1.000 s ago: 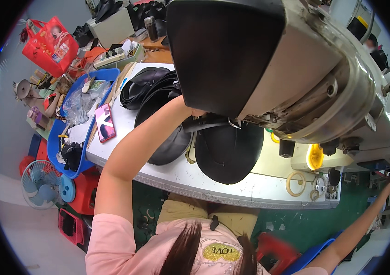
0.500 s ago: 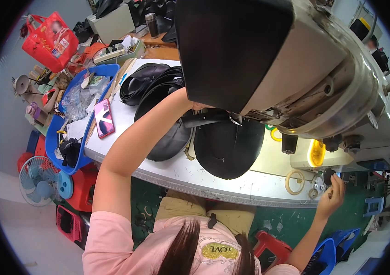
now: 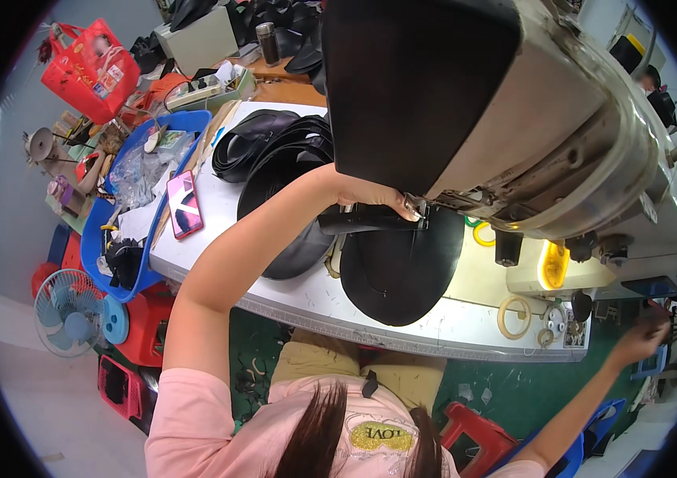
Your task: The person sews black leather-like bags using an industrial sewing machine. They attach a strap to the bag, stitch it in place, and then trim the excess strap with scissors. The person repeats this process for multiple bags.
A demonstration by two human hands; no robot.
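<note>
A rounded black leather-like panel lies under the head of a sewing machine. Across its upper part runs a short black strap. My left hand is closed over the strap's right end, fingertips close to the metal presser foot; part of the grip is hidden. Out past the table's right end, my right hand hangs in the air, blurred, away from the black round knob. Whether its fingers hold anything is not visible.
Left of the panel, black leather pieces are piled on the white table. A phone lies beside a blue basket. Cream rings sit at the right end. A fan and a red stool stand lower down.
My right hand has left the black knob and swung out to the right. The panel has slid slightly toward me, and my left hand now shows beside the presser foot.
</note>
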